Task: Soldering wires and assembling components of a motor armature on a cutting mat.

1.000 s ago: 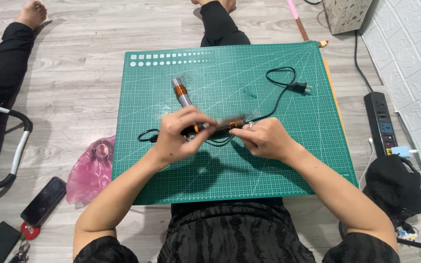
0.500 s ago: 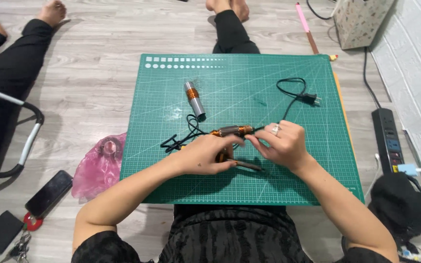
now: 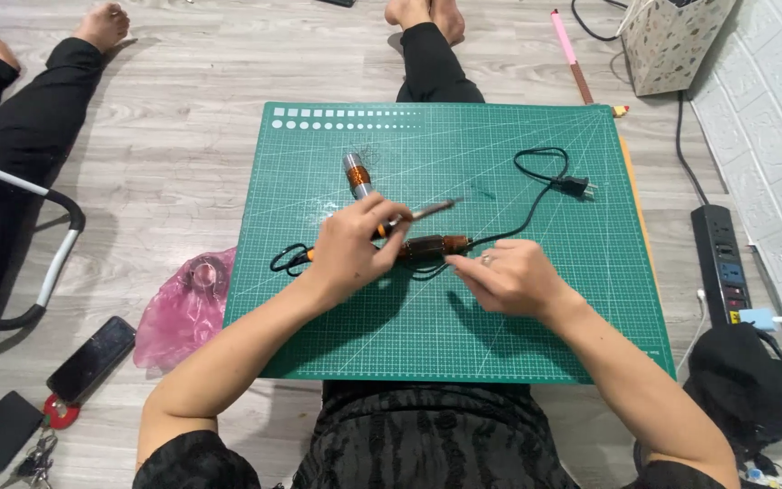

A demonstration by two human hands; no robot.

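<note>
**Two hands at a coil on the green mat**

Head view. Person sits on the wood floor (image 3: 183, 136) with a green cutting mat (image 3: 545, 308) in front of them.

Left hand (image 3: 355, 249): fingers curled shut around a thin tool (image 3: 432, 209) with an orange handle. Its dark shaft sticks out up and to the right, above the mat. The grip is closed; the handle is mostly hidden in the fist.

Right hand (image 3: 513, 276): lies low over the mat, fingers half bent and pointing left, tips touching the right end of a brown wound coil (image 3: 433, 246). Cannot tell whether it pinches the coil or only steadies it.

The coil lies near the mat's middle, between the two hands, just right of the left hand. A black cord (image 3: 536, 195) runs from it up and right, loops, and ends in a plug (image 3: 576, 187) lying on the mat. Another loop of black wire (image 3: 290, 258) shows left of the left wrist.

A small cylinder (image 3: 357, 176) with an orange band lies apart, above the left hand.

Off the mat: pink bag (image 3: 187, 303) at its left edge, phone (image 3: 92, 359) further left, power strip (image 3: 721, 263) at right.
</note>
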